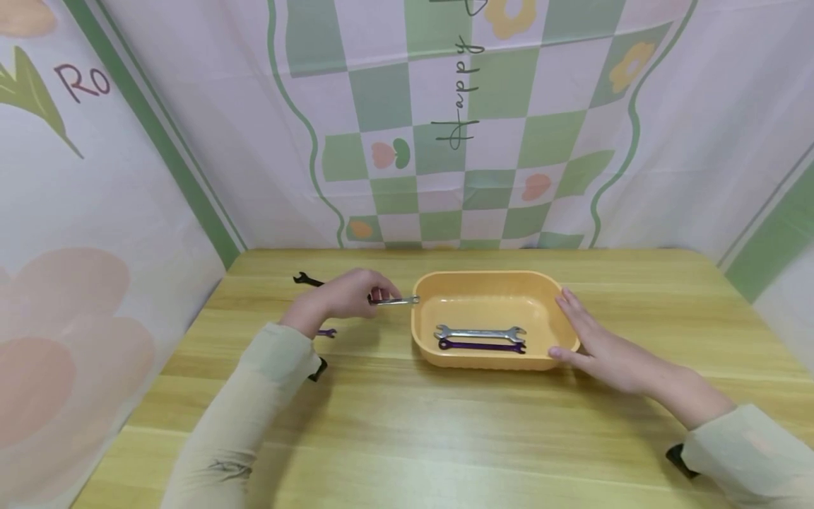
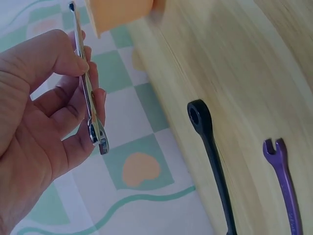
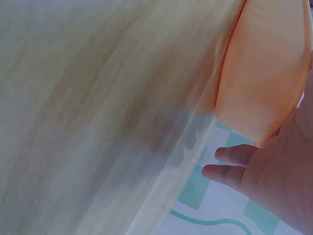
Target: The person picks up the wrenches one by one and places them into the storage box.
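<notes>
My left hand [image 1: 346, 293] pinches a silver wrench [image 1: 396, 301] between thumb and fingers. The far end of that wrench reaches the left rim of a yellow plastic tub [image 1: 496, 283]. In the left wrist view the silver wrench [image 2: 84, 78] is seen edge-on along the fingers. Inside the tub lie a silver open-end wrench [image 1: 480, 334] and, just in front of it, a purple wrench [image 1: 481, 346]. At the tub's right end rests my right hand [image 1: 604, 350], fingers extended along the rim and thumb at the front corner.
On the wooden table [image 1: 407, 431], left of the tub, lie a black wrench [image 2: 215, 156] and another purple wrench [image 2: 286, 186]; my left hand and arm partly cover them in the head view. A patterned cloth [image 1: 439, 198] hangs behind the table.
</notes>
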A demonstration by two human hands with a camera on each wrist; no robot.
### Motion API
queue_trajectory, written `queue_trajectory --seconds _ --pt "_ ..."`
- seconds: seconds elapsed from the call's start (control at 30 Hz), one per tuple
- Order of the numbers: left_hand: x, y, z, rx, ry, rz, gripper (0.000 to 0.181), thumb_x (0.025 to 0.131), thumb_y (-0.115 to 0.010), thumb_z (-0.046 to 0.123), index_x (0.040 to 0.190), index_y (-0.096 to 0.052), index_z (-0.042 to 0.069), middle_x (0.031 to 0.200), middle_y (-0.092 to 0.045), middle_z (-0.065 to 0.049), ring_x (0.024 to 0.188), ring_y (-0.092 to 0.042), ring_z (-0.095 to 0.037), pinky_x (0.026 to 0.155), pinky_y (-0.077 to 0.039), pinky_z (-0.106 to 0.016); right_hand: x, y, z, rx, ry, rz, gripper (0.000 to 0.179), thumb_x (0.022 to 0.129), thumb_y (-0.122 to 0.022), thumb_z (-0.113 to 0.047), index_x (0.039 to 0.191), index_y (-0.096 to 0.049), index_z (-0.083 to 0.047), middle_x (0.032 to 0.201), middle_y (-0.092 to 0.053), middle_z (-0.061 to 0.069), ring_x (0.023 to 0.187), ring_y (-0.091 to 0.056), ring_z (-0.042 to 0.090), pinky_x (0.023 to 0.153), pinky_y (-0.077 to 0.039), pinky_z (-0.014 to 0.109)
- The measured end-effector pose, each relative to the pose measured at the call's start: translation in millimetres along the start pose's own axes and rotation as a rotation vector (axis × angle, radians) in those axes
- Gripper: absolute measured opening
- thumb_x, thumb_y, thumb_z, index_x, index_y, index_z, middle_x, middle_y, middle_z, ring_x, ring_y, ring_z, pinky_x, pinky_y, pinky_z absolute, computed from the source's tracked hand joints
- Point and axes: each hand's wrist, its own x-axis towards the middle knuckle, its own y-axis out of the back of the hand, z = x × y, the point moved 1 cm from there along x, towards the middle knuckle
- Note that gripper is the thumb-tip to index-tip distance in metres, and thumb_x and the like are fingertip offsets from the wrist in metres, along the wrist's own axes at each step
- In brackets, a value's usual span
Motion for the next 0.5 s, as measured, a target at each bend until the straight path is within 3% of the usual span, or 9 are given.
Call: queue_trajectory --seconds 0.5 --pt "20.0 -4.4 17.2 0.031 -0.032 0.004 0.046 0.084 -0.065 -0.013 0.122 -0.075 0.009 0.106 -0.071 -0.01 0.093 -0.062 -0.016 0.083 -0.052 -0.029 0.3 -1.5 1.2 0.004 0.003 0.008 0.096 0.104 -0.059 -0.037 0.164 0.01 -0.009 0.167 0.023 0.01 0.145 -0.008 0.06 0.105 -0.021 0.078"
